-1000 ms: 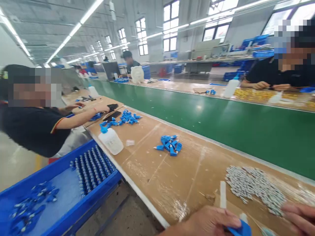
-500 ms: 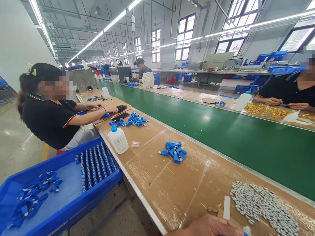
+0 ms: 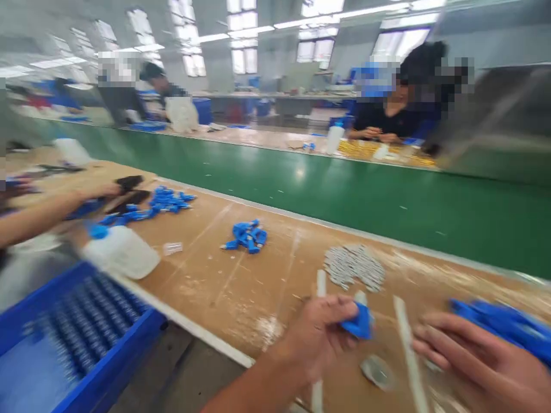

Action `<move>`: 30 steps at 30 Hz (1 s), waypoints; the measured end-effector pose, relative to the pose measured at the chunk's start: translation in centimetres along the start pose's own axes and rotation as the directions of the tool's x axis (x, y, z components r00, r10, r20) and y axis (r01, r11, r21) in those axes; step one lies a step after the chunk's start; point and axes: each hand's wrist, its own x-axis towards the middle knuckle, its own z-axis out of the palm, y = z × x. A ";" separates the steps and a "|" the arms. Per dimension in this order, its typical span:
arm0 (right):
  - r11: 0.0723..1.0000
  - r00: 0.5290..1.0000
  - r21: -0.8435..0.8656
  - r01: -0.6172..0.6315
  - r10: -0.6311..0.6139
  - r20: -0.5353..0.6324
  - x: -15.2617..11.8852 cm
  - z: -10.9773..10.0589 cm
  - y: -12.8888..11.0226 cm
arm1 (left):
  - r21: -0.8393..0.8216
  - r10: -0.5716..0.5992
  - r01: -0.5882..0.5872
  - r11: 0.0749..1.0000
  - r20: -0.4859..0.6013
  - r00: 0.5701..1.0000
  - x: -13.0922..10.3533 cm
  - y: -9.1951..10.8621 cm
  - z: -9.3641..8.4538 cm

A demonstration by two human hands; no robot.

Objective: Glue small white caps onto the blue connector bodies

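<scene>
With the left hand [image 3: 321, 330], at lower centre of the frame, grips a blue plastic piece [image 3: 359, 324] between thumb and fingers, with its pale tip upward. With the right hand [image 3: 469, 350], at lower right, holds thumb and fingertips close together; cannot tell, for blur, of anything pinched there. On the brown tabletop [image 3: 206, 287] between the hands, near the bottom edge: a rounded greyish object [image 3: 377, 373], too blurred to name, and beside it a pale strip [image 3: 411, 355]. Just beyond the left hand, a heap of small grey pieces [image 3: 355, 267]. Partly behind the right hand, at the right edge, blue pieces [image 3: 495, 321]. Near the middle, a small blue pile [image 3: 245, 236]. At left, a white bottle [image 3: 124, 252] with a blue cap, and below it, at lower left, a blue crate [image 3: 129, 357] with rows of dark pieces. Across the frame, a green surface [image 3: 267, 172]; at upper right, beyond it, a co-worker [image 3: 383, 123].
</scene>
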 end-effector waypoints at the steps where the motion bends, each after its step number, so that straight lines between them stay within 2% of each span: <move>1: 0.998 0.999 0.055 -0.036 0.036 0.005 -0.6 1.0 -0.9 | 0.008 0.023 -0.023 1.000 -0.020 1.000 -0.1 0.2 0.4; 3: 0.981 0.997 0.189 -0.052 0.039 0.069 -0.7 2.6 -2.4 | 0.040 0.057 -0.056 0.998 -0.028 0.998 0.1 0.7 0.9; 5: 0.957 0.993 0.280 -0.071 0.042 0.109 -0.5 3.5 -3.0 | 0.070 0.042 -0.043 0.997 0.015 0.999 0.5 0.8 1.2; 10: 0.917 0.985 0.383 -0.113 0.053 0.163 -1.4 3.3 -2.8 | 0.119 -0.019 0.009 0.993 0.084 0.996 0.5 0.3 2.1; 14: 0.904 0.983 0.404 -0.138 0.075 0.168 -1.7 2.9 -2.4 | 0.145 -0.029 0.013 0.989 0.104 0.994 0.5 -0.1 2.4; 22: 0.913 0.988 0.393 -0.110 0.057 0.144 -1.5 2.9 -2.1 | 0.150 -0.086 0.070 0.986 0.104 0.991 1.0 -0.6 2.4; 27: 0.927 0.997 0.373 -0.040 0.010 0.082 -1.6 2.6 -2.0 | 0.123 -0.111 0.104 0.987 0.053 0.992 1.1 -0.5 2.5; 30: 0.945 0.998 0.325 0.048 -0.055 0.010 -1.7 2.7 -1.9 | 0.110 -0.128 0.123 0.986 0.040 0.991 1.1 -0.4 2.5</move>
